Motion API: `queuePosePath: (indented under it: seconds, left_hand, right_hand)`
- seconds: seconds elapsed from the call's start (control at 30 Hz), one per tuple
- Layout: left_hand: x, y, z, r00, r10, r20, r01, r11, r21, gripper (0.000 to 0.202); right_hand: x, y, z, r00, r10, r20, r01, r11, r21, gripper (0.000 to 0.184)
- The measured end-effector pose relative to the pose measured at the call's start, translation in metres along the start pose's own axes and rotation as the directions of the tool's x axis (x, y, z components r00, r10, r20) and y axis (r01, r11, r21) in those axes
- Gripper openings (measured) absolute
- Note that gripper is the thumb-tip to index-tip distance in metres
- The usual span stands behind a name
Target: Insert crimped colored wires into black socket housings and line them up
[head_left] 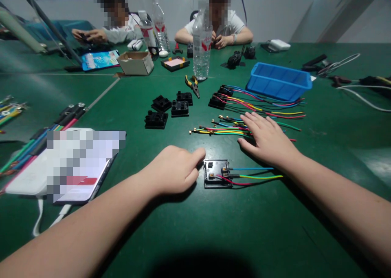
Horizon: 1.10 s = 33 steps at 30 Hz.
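Observation:
My left hand (174, 170) is curled at the left edge of a black plastic socket housing (215, 179), its fingertips gripping that edge. The housing lies flat on the table, with a blue, a red and a yellow-green wire (259, 177) running out of it to the right. Over a loose bunch of coloured wires (227, 132) with brass terminals, my right hand (267, 137) is spread palm down, covering part of them. Behind it lie wired black housings (218, 100) with red, yellow and blue leads. Several unwired black housings (180, 108) stand left of these.
Yellow-handled pliers (193, 86) lie before a water bottle (201, 45). A blue bin (279, 82) stands at back right, a cardboard box (136, 63) at back left. At left are a phone (88, 176) and bundled cables (36, 147). Two people (224, 31) sit across the green table (183, 233).

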<state>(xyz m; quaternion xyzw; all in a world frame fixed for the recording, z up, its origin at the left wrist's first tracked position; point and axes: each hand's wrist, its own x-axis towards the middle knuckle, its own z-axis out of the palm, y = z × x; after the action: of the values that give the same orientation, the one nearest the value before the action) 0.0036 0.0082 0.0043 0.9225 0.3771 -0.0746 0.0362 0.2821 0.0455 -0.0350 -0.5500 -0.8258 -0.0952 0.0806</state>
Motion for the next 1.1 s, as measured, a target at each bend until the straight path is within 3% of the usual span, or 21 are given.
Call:
queuePosePath:
  seconds: [0.4, 1.1]
  left_hand:
    - [-0.0003, -0.0004, 0.0009, 1.000, 0.007, 0.004, -0.007, 1.000, 0.000, 0.014]
    - [0.0012, 0.0012, -0.0031, 0.998, -0.009, 0.055, 0.010, 1.000, -0.010, 0.018]
  right_hand:
    - [0.0004, 0.0000, 0.0002, 0.991, 0.063, 0.114, -0.064, 0.998, 0.002, 0.062]
    - [0.0024, 0.0030, -0.0026, 1.000, -0.001, 0.019, -0.001, 0.997, 0.084, 0.045]
